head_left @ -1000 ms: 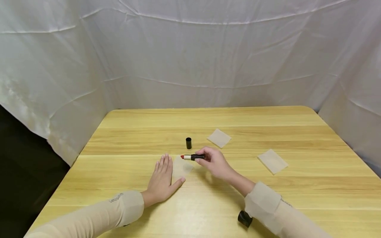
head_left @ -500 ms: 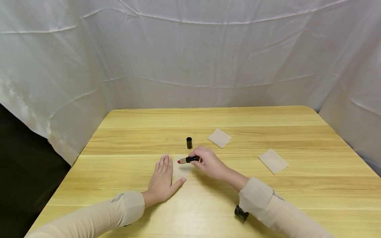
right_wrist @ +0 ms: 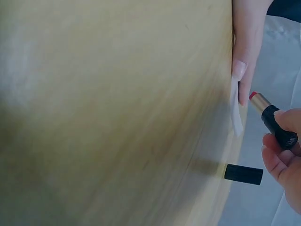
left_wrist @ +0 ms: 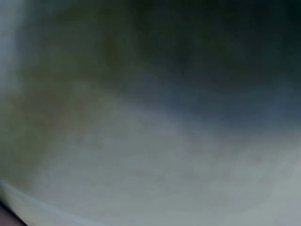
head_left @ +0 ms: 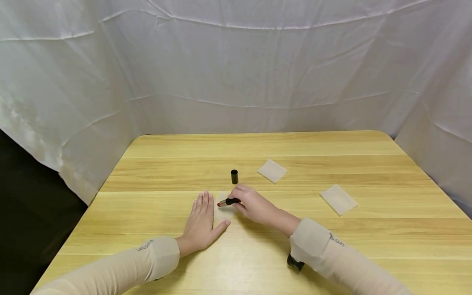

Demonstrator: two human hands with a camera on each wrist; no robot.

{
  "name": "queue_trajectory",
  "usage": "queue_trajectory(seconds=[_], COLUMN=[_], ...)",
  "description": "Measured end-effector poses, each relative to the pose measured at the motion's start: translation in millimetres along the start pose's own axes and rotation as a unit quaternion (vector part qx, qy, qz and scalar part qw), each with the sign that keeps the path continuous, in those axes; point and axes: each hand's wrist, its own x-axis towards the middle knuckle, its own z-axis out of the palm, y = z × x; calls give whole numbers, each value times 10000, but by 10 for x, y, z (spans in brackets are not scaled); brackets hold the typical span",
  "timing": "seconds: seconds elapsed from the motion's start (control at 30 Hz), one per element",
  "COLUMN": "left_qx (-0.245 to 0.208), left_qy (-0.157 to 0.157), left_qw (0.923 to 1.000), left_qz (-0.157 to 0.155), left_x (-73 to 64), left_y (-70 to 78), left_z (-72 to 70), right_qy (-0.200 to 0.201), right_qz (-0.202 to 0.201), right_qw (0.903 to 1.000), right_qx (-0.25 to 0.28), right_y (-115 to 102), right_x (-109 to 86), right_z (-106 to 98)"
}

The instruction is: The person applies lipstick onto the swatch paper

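Note:
A red lipstick (head_left: 228,202) with a black base and metallic collar is pinched in my right hand (head_left: 254,205). Its red tip points left and overlaps the pale square of paper (head_left: 224,212) in the head view. My left hand (head_left: 200,223) lies flat with straight fingers along that paper's left edge, thumb spread below it. In the right wrist view the lipstick (right_wrist: 267,113) tip shows beside the left hand's fingers, near the paper (right_wrist: 236,110). The black lipstick cap (head_left: 234,176) stands upright just beyond the paper. The left wrist view is a blur.
Two more pale paper squares lie to the right, one paper square (head_left: 272,171) further back and another paper square (head_left: 338,200) nearer. The wooden table (head_left: 166,164) is bounded by a white curtain (head_left: 236,73). A black object (head_left: 295,263) shows under the right cuff.
My right hand has moved left and slightly down with the lipstick, bringing the red tip lower and closer to the left hand's fingers. The left hand has stayed in place.

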Motion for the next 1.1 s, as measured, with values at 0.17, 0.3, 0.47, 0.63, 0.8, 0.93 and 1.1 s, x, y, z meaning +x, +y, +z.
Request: queue_trajectory(seconds=[0.17, 0.3, 0.47, 0.63, 0.8, 0.93, 1.1], left_qx=[-14, 7, -8, -10, 0, -21, -20], left_qy=[8, 10, 3, 33, 105, 62, 13], left_qw=[10000, 10000, 9999, 9999, 9999, 9999, 9999], left_qz=[1, -16, -111, -169, -133, -140, -166], left_x=[1, -3, -16, -26, -25, -26, -27], left_y=[4, 13, 21, 22, 20, 26, 30], left_z=[-7, -18, -21, -15, -9, -11, -16], right_qy=[-59, -58, -71, -108, -143, -141, -156], right_qz=[-120, -124, -224, -286, -369, -448, -558], right_qw=[9999, 9998, 9995, 9990, 9980, 9974, 9960], right_qx=[-71, -119, -220, -316, -495, -546, -674], right_y=[3, 11, 10, -1, 12, 16, 7], right_x=[-8, -7, 15, 35, 49, 58, 88], right_z=[0, 11, 26, 34, 63, 87, 92])
